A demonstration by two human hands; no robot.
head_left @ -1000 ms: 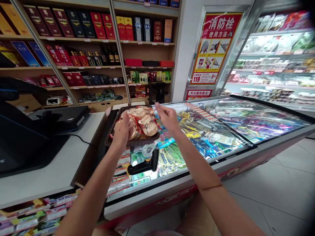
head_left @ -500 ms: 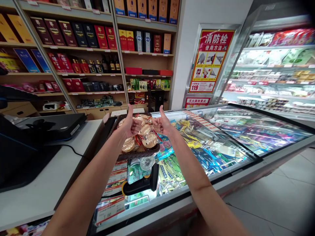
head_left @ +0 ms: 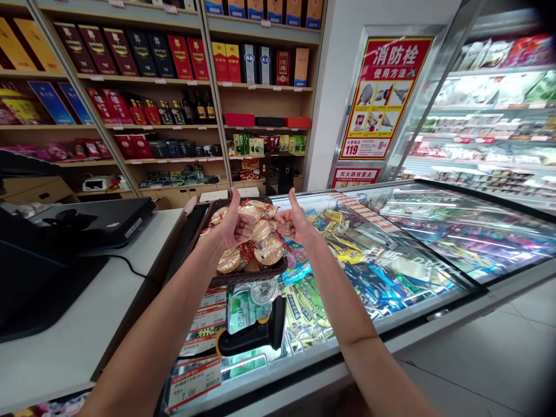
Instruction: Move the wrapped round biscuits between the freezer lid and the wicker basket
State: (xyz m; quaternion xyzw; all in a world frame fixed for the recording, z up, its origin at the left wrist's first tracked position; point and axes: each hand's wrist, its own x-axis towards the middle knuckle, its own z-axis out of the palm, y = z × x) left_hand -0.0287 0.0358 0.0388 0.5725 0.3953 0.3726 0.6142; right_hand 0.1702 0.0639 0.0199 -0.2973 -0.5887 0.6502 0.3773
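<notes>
Both my hands are in thumbs-up fists over a dark woven basket. My left hand has its fingers curled with nothing visible in them and its thumb pointing up. My right hand mirrors it at the basket's right side, also closed on nothing. Round pastries in clear wrappers with red ties fill the basket. Nearer to me, a black and yellow handheld scanner lies on the freezer's glass top. Between scanner and basket sits a small clear round dish.
The chest freezer holds bagged ice treats under its glass. Price labels line its left end. At left stands a white counter with a black device and a cable. Behind are shelves of boxes and a red poster.
The view has shifted slightly, so the shelves and poster appear a little higher and farther right. Both hands keep the same thumbs-up pose above the basket.
</notes>
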